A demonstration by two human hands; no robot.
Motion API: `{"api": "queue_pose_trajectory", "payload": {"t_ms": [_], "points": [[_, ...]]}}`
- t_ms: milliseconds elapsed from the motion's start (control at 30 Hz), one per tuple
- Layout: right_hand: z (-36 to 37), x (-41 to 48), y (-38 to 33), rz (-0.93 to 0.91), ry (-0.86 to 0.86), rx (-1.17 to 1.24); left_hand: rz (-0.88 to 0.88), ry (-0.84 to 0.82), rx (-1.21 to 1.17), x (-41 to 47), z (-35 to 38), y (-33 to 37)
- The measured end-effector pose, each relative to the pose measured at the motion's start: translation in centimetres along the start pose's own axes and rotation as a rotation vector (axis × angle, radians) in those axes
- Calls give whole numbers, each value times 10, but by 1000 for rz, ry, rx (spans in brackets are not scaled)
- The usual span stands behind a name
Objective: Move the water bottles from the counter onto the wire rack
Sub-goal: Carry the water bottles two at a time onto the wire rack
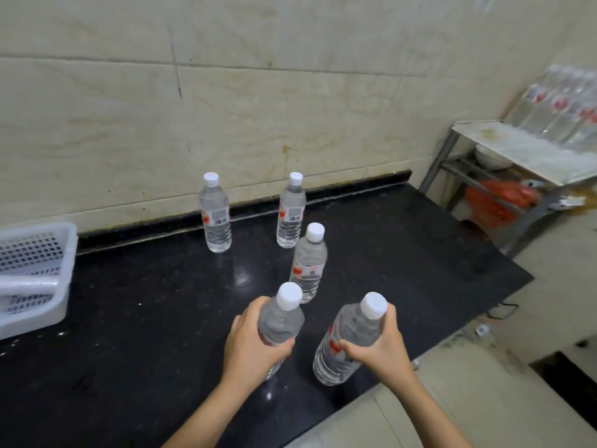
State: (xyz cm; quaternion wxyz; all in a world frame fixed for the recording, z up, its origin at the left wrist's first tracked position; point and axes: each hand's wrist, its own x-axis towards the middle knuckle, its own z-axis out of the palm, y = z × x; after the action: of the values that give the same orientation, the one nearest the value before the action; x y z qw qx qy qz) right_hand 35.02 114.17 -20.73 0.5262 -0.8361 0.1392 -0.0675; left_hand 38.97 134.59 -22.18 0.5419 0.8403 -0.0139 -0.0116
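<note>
Water bottles are being gathered over the near edge of the black counter (129, 318), the left hand (255, 344) wrapping round the left bottle (281, 321) and the right hand (378, 347) round the right bottle (352, 331), with carrying both rightward to the wire rack (441, 156) probably coming next.

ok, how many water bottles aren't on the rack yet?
5. The back-left bottle and back-right bottle stand near the wall; middle bottle stands on the counter; left hand grips the near-left bottle; right hand grips the near-right bottle. Blurred bottles on the wire rack excluded.
</note>
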Motion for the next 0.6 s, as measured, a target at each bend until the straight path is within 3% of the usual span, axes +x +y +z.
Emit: {"api": "queue_pose_trajectory", "payload": {"t_ms": [300,600], "points": [[-143,-48,52,-8,268,77,90,-218,-73,-41,115,62],[-283,-87,126,86,327,-18,73,-405,-185,-95,258,123]]}}
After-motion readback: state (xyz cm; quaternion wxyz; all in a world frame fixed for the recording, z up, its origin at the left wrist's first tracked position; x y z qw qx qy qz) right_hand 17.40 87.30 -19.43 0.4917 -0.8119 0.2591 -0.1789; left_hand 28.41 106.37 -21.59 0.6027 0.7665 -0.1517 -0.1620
